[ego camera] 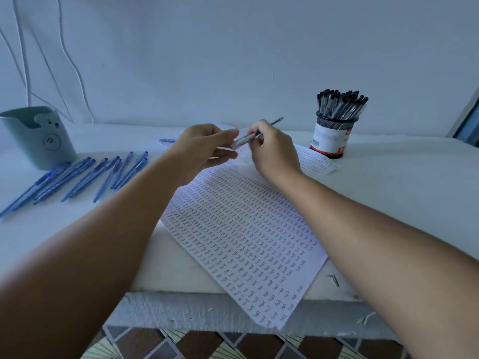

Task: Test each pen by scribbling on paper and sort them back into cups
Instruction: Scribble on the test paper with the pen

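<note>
At the centre of the frame, the right hand [272,149] pinches a slim clear-barrelled pen with a dark end [255,134], its fingers curled round the middle of the barrel, the dark end pointing toward the upper right. The left hand [204,149] meets it from the left, fingertips closed on the pen's near end, where a cap may sit, though blur hides that detail. Both hands hover above the long white sheet of paper covered in rows of small scribbles [241,234], which runs diagonally from centre to the lower edge.

The step appears to be uncapping or recapping. It would go best with a straight pull along the barrel, the right hand's grip kept firm, then a short scribble in a free patch of the sheet.

At upper right, a black mesh cup with a white and red label [333,138] stands packed with black-capped pens [340,104]. At upper left, a pale teal plastic holder with a bear face [39,137] shows no contents from this angle; the loose blue pens [77,177] lie fanned just beside it on the white tabletop [401,190].
</note>
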A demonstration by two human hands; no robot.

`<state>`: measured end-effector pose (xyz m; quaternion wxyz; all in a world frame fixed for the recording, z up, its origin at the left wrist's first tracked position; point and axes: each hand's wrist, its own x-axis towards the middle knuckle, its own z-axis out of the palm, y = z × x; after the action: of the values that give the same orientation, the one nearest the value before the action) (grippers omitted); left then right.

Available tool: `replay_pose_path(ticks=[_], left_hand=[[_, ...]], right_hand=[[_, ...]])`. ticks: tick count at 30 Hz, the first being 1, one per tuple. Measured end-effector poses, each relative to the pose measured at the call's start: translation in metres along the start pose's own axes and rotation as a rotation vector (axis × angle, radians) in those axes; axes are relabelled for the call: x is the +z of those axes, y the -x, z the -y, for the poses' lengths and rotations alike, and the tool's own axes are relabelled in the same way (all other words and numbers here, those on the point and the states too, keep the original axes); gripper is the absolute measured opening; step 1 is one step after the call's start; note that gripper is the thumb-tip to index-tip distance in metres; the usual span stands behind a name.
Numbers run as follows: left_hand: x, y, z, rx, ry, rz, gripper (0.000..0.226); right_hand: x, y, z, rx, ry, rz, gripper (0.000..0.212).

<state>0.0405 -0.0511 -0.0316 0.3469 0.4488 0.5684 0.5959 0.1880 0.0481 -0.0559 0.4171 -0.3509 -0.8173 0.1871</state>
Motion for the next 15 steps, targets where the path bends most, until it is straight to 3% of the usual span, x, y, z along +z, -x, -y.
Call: replay_pose_path(ticks=[3,7,11,15], left_hand=[[-0.013,-0.009,0.008,0.026,-0.468,-0.113,0.022],[-0.023,-0.014,0.019,-0.098,-1.021,0.018,0.063],[-0.014,-0.019,0.006,-0.075,-0.966,0.024,0.063],[-0.012,-0.029,0.002,-0.069,-0.924,0.04,0.058]], right_hand=[[-0.007,-0.005,0.004,0.211,-0.357,-0.123,0.025],[-0.016,-0.002,0.009,0.443,-0.941,-0.016,0.032],[-0.021,0.002,-0.004,0.603,-1.106,0.17,0.03],[-0.025,0.004,-0.004,0.583,-1.047,0.228,0.013]])
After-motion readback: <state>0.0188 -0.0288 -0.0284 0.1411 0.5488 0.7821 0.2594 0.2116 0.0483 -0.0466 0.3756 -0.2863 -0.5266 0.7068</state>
